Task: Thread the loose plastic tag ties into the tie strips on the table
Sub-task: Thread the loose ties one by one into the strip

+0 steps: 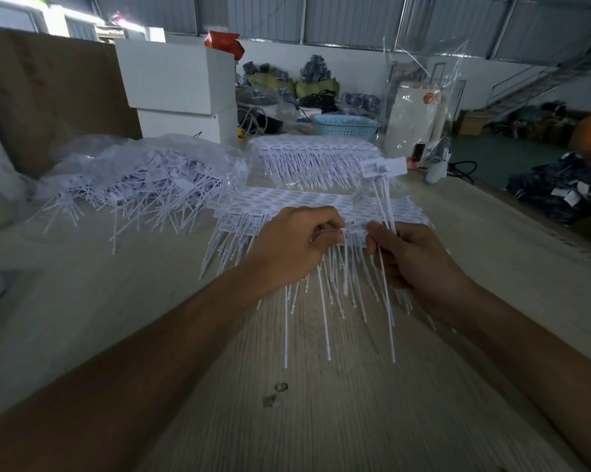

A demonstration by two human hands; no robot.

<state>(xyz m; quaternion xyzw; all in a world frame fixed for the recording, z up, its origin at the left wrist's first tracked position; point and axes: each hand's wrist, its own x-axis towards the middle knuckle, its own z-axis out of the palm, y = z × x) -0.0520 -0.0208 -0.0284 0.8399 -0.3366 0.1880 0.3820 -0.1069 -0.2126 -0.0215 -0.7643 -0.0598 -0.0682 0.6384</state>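
The work seems to be in the middle of the threading step: both hands meet just above the near tie strip (297, 199), which lies flat on the table (321, 403) with its many thin tails hanging toward the person. The left hand (294, 243) has its fingers curled and pinches a thin white piece, probably the end of one tie, at the near edge of the strip. The right hand (413, 260) grips a small bundle of loose tag ties (384, 206), whose tails pass through the fist while their flat heads stand up above it. I judge that the next move calls for guiding one thin tail exactly into a small hole of the strip and then pulling it through, so fine aim matters more than force. A large heap of loose ties in a clear plastic bag (144, 178) waits at the left, and a second strip (307, 148) lies further back. The contact point between the fingertips is hidden by the fingers and blurred, so I cannot tell whether the tail has already entered a hole.
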